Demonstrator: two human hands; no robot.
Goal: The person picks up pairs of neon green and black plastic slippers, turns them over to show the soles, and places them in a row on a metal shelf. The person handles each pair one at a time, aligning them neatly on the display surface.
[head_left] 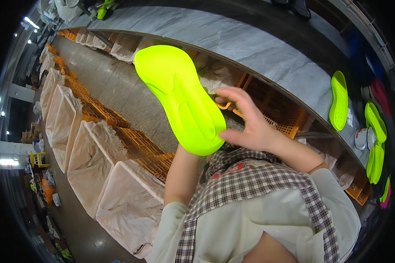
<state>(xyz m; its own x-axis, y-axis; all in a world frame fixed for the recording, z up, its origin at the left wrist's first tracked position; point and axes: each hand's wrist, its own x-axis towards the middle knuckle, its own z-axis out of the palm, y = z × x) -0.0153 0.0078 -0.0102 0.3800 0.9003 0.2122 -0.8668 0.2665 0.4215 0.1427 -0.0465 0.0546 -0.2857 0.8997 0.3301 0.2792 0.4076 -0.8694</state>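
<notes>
I hold up a neon yellow-green shoe sole (180, 96), its toe pointing up and left. My left forearm (182, 171) rises to the sole's heel end; the left hand itself is hidden behind the sole and grips it there. My right hand (245, 122) is at the sole's right edge, with the thumb touching the rim and the fingers curled above. Thin orange loops (224, 106), seemingly the handles of small scissors, show in the right hand's fingers.
A long grey stone-patterned table (232, 39) curves across the top. On its right end lie more neon soles (339, 101) (375, 144) and a white cup (363, 138). Orange crates (105, 115) and white-lined bins (92, 162) line the aisle at left and under the table.
</notes>
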